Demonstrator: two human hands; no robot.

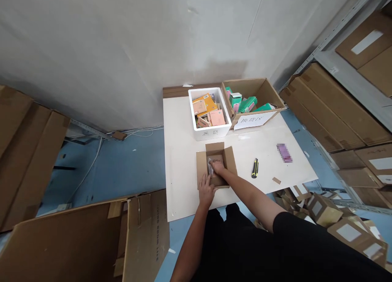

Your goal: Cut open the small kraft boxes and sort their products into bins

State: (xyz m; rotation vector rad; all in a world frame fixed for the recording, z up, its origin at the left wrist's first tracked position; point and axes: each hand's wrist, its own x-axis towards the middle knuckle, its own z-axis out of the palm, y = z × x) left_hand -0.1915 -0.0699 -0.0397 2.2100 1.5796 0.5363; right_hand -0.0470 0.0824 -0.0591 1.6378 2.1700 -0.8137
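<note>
A small open cardboard box (231, 161) stands near the front of the white table with its flaps folded outward. My right hand (217, 167) reaches inside, its fingers closed on a crumpled clear plastic wrapping (210, 167) along the left inner wall. What the wrapping contains, if anything, I cannot make out. My left hand (206, 189) rests at the box's near left edge, its fingers stretched out and apart over the left flap. To the right lies a yellow and black utility knife (255, 168).
Behind the small box stand a white foam box (211, 133) of orange and pink cartons and a larger cardboard box (260, 86) with green cartons. A blurred purple item (284, 153) and a cardboard scrap (276, 180) lie right. Big cartons (147, 233) flank the table (180, 159).
</note>
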